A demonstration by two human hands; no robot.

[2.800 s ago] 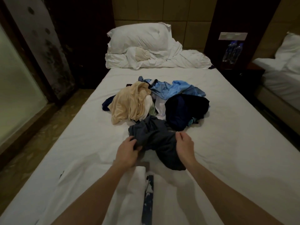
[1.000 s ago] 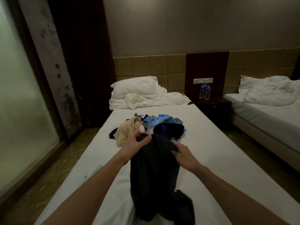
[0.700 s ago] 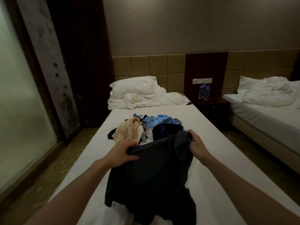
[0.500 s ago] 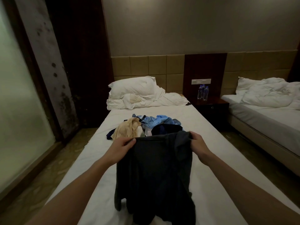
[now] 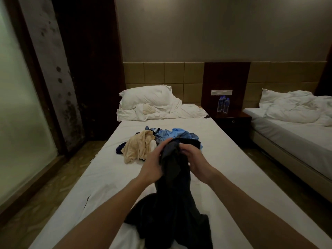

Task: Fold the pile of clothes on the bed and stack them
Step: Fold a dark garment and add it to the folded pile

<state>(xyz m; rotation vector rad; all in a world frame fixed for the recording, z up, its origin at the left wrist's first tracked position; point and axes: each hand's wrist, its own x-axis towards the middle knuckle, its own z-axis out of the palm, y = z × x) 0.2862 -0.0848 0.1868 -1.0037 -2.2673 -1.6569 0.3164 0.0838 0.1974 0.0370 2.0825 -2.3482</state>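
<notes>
Item: dark grey garment, held up over the near part of the bed, its lower folds slumped on the sheet at 6 o'clock. Left hand grips its bunched top from the left; right hand pinches the same bunch from the right, the two hands close together.

Item: pile of clothes, mid-bed at 12 o'clock from the hands; contents: beige garment, light blue shirt, navy and black pieces, all unfolded.

Item: white pillow and crumpled duvet at the bed's head.

Item: nightstand at 1 o'clock, bearing two water bottles.

Item: second bed at 3 o'clock, bedding rumpled.
</notes>
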